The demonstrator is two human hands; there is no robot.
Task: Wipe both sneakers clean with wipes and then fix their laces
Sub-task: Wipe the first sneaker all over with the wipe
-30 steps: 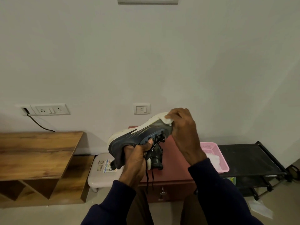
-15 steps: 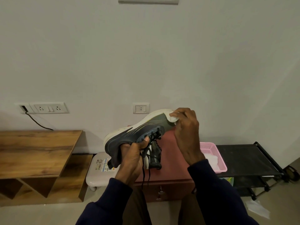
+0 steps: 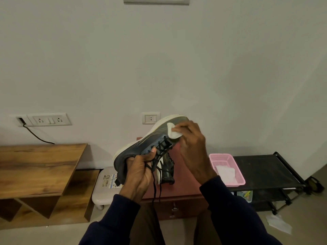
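Note:
My left hand [image 3: 139, 172] grips a dark blue sneaker [image 3: 141, 147] with a white sole by its collar, holding it on its side with the toe up and to the right. Its black laces [image 3: 156, 184] hang loose below. My right hand [image 3: 192, 144] presses a white wipe [image 3: 172, 132] against the upper near the toe. The second dark sneaker [image 3: 167, 171] stands on the reddish-brown cabinet [image 3: 184, 190] behind the held one, mostly hidden by my hands.
A pink basket [image 3: 228, 167] holding white wipes sits on a black shoe rack [image 3: 265, 170] at the right. A wooden desk [image 3: 37, 167] is at the left, a white stool [image 3: 104, 188] beside it. A crumpled white wipe [image 3: 278, 225] lies on the floor.
My right hand slid the wipe from the toe's sole edge down onto the side of the upper. The sneaker rose slightly and tilted more steeply.

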